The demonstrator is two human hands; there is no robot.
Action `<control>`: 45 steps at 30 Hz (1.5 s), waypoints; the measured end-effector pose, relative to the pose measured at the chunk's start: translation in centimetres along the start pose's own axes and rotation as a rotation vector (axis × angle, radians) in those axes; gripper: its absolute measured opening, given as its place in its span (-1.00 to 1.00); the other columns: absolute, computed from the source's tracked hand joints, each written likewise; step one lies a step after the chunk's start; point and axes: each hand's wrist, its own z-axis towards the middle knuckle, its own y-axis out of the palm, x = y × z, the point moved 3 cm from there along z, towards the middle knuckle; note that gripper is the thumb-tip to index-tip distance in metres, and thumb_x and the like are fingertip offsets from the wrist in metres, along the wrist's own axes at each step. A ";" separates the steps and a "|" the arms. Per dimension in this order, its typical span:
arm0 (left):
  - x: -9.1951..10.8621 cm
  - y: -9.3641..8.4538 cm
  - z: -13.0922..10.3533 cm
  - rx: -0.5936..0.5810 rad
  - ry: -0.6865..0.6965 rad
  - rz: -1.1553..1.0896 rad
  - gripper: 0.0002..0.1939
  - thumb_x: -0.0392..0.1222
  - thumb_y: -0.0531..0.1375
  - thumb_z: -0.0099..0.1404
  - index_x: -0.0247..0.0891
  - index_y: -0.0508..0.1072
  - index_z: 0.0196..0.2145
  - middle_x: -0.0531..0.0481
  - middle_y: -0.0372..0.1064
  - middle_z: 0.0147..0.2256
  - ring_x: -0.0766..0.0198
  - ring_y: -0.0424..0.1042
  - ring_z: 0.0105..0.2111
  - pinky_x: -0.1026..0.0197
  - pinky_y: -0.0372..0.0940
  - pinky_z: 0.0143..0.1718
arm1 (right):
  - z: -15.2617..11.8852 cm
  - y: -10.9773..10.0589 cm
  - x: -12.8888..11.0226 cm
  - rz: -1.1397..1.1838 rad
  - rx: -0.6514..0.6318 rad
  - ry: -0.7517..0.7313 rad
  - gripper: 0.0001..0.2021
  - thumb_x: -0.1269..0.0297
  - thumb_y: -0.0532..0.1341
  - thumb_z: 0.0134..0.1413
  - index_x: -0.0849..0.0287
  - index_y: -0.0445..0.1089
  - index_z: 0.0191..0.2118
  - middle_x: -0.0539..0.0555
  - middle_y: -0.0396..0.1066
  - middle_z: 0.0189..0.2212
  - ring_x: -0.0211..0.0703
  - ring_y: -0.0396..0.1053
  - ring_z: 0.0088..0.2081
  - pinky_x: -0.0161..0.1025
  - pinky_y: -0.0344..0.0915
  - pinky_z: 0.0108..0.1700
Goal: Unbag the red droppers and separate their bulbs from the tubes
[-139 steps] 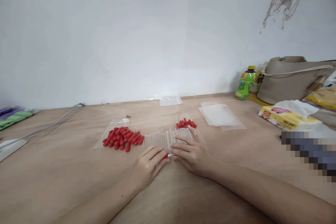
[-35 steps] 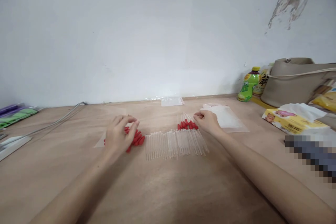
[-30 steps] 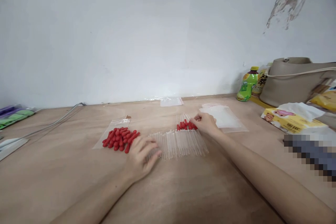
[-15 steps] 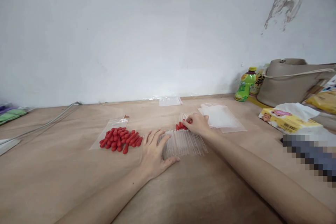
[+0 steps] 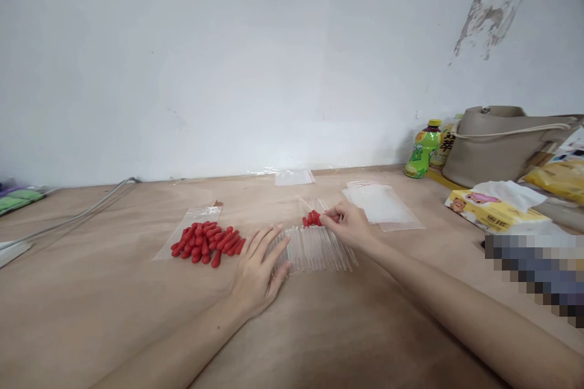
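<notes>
A row of thin clear glass tubes lies side by side on the wooden table. At their far ends sits a small cluster of red rubber bulbs, with more clear tubes behind. My right hand is at that cluster, thumb and forefinger closed on a red rubber bulb at its right side; the fingers partly hide it. My left hand lies open with fingers stretched, over the left end of the tubes. To its left, a larger pile of red rubber bulbs rests on a clear plastic bag.
Clear zip bags are stacked right of the tubes, and another bag lies by the wall. Further right stand a green drink bottle, a grey-beige bag and a tissue pack. A grey cable crosses the left side.
My left hand has slid slightly left and its thumb has drawn in, uncovering more of the tubes. My right hand stays at the small red cluster, its fingers shifted a little.
</notes>
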 end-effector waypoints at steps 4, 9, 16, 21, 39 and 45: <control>-0.3 -0.7 -0.4 0.001 0.083 0.103 -0.55 -0.29 0.03 0.24 -0.28 0.16 0.10 -0.18 0.11 0.11 0.05 0.01 0.15 -0.05 0.07 0.08 | -3.7 -0.2 -1.7 0.047 0.096 -0.500 -0.88 0.30 0.15 0.01 0.16 0.41 -0.42 0.03 0.34 -0.51 -0.21 0.25 -0.39 -0.24 0.06 -0.27; -0.5 -1.0 -1.1 0.045 0.190 0.106 -0.70 -0.32 0.08 0.22 -0.26 0.34 -0.06 -0.11 0.33 -0.04 0.07 0.17 0.07 -0.08 0.12 0.07 | -6.3 0.8 -2.5 -0.018 0.133 -0.740 -0.88 0.34 0.12 0.06 0.16 0.39 -0.40 0.00 0.31 -0.52 -0.23 0.17 -0.40 -0.19 -0.01 -0.24; -0.1 -0.6 -1.0 0.107 0.222 0.032 -0.87 -0.34 0.09 0.22 -0.33 0.41 -0.28 -0.06 0.47 -0.26 0.17 0.39 -0.13 0.03 0.27 -0.01 | -6.5 1.4 -3.1 -0.070 0.207 -0.759 -0.87 0.29 0.13 0.03 0.16 0.38 -0.31 0.10 0.37 -0.32 -0.15 0.25 -0.27 -0.10 0.06 -0.14; 0.4 -0.7 -0.6 0.101 0.250 0.037 -0.87 -0.33 0.08 0.23 -0.33 0.41 -0.29 -0.08 0.46 -0.24 0.16 0.39 -0.11 0.05 0.29 -0.04 | -6.6 2.4 -4.1 -0.143 0.167 -0.871 -0.62 0.14 0.15 0.02 0.21 0.28 -0.04 0.17 0.35 -0.11 -0.03 0.23 -0.04 0.06 0.00 0.08; 0.9 -0.7 -1.1 0.015 0.319 -0.110 -0.86 -0.40 0.07 0.21 -0.39 0.36 -0.26 -0.12 0.44 -0.28 0.20 0.38 -0.12 0.17 0.31 -0.03 | -7.4 2.5 -4.1 -0.073 0.096 -1.061 -0.87 0.37 0.11 0.09 0.22 0.36 -0.24 0.06 0.45 -0.28 -0.24 0.34 -0.19 -0.21 0.25 -0.01; 0.7 -0.5 -1.3 -0.004 0.297 -0.164 -0.84 -0.39 0.05 0.22 -0.36 0.35 -0.23 -0.12 0.44 -0.27 0.21 0.36 -0.09 0.18 0.32 -0.04 | -7.6 2.4 -3.6 -0.133 0.154 -1.086 -0.86 0.36 0.14 0.07 0.20 0.37 -0.21 0.04 0.46 -0.26 -0.22 0.36 -0.19 -0.19 0.27 -0.07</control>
